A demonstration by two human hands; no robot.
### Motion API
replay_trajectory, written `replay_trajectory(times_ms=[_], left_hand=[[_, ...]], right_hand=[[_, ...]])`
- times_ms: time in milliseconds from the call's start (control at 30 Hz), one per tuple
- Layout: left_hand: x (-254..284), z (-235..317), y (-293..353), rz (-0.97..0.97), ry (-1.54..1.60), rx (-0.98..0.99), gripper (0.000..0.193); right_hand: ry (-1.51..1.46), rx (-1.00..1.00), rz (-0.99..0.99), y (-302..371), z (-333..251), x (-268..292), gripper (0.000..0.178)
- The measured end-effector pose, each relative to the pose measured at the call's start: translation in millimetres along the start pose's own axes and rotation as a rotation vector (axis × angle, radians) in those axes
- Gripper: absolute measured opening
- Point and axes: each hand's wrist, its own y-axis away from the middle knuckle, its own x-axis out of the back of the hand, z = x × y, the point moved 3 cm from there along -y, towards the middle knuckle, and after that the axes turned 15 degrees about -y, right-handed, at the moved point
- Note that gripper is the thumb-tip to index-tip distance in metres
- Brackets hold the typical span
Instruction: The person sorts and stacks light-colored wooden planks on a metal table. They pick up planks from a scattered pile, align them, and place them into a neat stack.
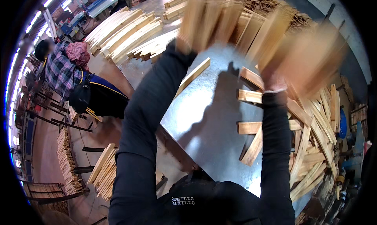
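Boards [249,127] on metal workshop table [226,144]

A smooth grey worktop [220,146] with a metallic sheen spreads across the middle, bright with glare and crossed by a dark shadow. Near its left edge lies a single wooden strip [192,77], set at a slant. Farther up on the left, pale strips [129,30] lie side by side in bundles. Toward the right, several short wooden pieces [249,128] jut inward at differing angles, beside a tangled heap of wood [314,158] with crossing lengths.
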Motion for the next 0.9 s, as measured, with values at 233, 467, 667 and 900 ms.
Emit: replay_trajectory(times_ms=[233, 467, 667, 900], left_hand=[[-14, -216, 231, 0.763, -0.235, 0.533, 0.102], [-10, -221, 318, 0.634, -1.235, 1.005, 0.075], [2, -64, 340, 0.909, -2.354, 1.473, 0.085], [23, -97, 356, 0.596, -1.595, 1.650, 0.050]], right_hand=[[-0.951, -0.942, 0.599, 239, 68, -85, 0.088], [-0.748, -1.155, 0.667, 324, 50, -134, 0.097], [0.623, -1.220, -0.102, 304, 42, -123, 0.083], [0.624, -1.103, 0.024, 305, 60, -147, 0.083]])
